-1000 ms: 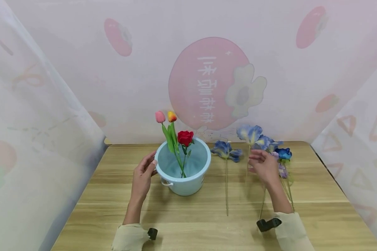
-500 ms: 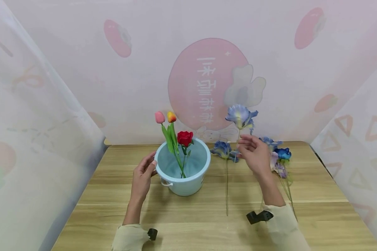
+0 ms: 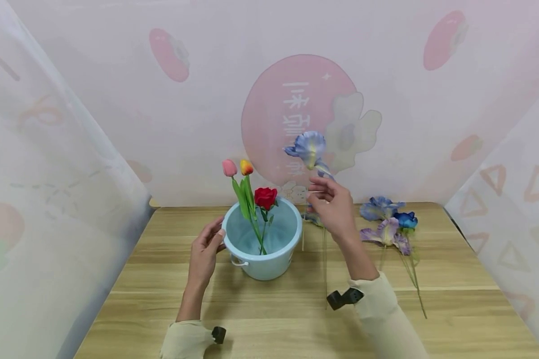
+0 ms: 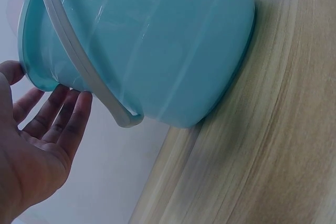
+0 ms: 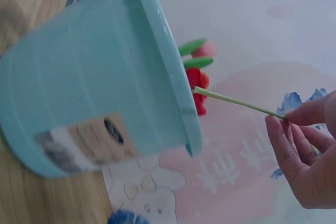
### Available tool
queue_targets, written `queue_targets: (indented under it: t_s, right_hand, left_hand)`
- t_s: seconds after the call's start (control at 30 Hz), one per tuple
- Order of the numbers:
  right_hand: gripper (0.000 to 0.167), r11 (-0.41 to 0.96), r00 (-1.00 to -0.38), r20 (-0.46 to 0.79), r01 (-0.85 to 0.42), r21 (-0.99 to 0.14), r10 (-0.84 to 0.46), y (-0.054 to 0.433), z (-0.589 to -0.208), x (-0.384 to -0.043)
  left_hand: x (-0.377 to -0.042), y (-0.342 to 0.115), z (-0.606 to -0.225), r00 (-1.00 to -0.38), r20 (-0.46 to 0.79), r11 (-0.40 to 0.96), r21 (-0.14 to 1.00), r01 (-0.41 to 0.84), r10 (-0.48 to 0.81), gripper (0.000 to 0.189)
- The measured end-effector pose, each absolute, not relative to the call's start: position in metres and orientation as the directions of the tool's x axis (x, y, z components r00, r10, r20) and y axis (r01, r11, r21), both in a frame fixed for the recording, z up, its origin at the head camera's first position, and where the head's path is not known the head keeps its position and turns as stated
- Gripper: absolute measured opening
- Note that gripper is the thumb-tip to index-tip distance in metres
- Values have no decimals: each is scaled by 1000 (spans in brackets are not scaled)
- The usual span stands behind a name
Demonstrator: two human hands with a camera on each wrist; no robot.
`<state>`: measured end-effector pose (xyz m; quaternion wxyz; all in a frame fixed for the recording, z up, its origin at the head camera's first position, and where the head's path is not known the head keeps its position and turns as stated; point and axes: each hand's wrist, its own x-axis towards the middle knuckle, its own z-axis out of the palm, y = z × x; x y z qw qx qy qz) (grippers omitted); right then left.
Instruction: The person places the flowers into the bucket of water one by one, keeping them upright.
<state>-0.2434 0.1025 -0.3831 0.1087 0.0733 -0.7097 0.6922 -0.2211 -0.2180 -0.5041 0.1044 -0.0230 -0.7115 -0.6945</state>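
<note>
My left hand (image 3: 205,249) holds the rim of a light blue bucket (image 3: 264,269), thumb at the lip and fingertips under it on the outside, as the left wrist view shows (image 4: 44,135). Inside the bucket stand a pink tulip (image 3: 229,167), a yellow-orange tulip (image 3: 246,167) and a red rose (image 3: 265,198). Raised to the right of the bucket, my right hand (image 3: 335,209) pinches the stem of a pale blue iris (image 3: 310,147) between thumb and fingers. In the right wrist view, the stem's lower end (image 5: 231,99) is beside the bucket's rim (image 5: 170,66).
Another blue iris (image 3: 313,219) lies behind the right hand, mostly hidden. To the right on the wooden table (image 3: 278,319) lie a blue iris (image 3: 381,207), a purple iris (image 3: 388,232) and a dark blue rose (image 3: 406,220). Printed cloth walls (image 3: 197,124) enclose the table.
My right hand has lifted the pale blue iris from the flowers on the right and carried it up and left toward the bucket. The left hand and bucket stay in place.
</note>
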Motion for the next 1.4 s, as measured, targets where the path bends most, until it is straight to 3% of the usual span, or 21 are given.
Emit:
queue_targets:
  t_s: [0.27, 0.9, 1.4]
  right_hand:
    - [40, -12, -970, 244, -244, -970, 21, 69, -379, -252]
    - [37, 47, -980, 199, -199, -979, -13, 31, -389, -268]
    - [32, 230, -982, 175, -187, -955, -70, -3, -415, -277]
  left_hand:
    - [-220, -217, -502, -977, 181, 43, 983, 177, -114, 43]
    - [-221, -218, -501, -981, 164, 40, 986, 160, -106, 43]
    - [-221, -219, -502, -978, 181, 34, 983, 178, -108, 43]
